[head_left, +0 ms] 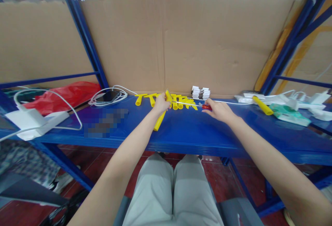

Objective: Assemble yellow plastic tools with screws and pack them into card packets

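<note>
While left hand (161, 104) is pinching yellow piece (168, 96) and right hand (218, 110) is curling fingers round red handle (206, 107), slim shaft (187, 104) is risking slip if piece is twisting.

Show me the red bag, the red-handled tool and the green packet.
Red bag (74, 93): head view, on its crumpled middle.
Red-handled tool (206, 107): head view, on its handle.
Green packet (286, 111): head view, on its upper face.
</note>
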### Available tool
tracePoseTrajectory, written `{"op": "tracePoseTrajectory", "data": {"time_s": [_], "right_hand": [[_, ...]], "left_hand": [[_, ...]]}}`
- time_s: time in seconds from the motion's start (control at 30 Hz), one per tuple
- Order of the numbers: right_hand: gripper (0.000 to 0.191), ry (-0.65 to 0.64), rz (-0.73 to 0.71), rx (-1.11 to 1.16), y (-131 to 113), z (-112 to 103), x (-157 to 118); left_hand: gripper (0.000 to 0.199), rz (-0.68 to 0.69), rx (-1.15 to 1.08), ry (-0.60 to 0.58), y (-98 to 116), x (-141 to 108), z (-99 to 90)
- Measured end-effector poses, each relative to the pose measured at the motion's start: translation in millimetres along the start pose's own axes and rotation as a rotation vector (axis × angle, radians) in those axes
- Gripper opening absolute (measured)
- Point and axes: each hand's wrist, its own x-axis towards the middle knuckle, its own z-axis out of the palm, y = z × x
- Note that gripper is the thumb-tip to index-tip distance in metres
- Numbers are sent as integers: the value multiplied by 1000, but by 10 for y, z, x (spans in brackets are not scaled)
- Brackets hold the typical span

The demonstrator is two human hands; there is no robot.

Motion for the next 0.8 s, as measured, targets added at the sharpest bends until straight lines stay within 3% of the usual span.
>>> {"op": "tracePoseTrajectory", "data": {"time_s": [0.8], "right_hand": [[31, 37, -8, -29, 24, 10, -18]], "left_hand": [[31, -1, -19, -1, 0, 2, 3]]}}
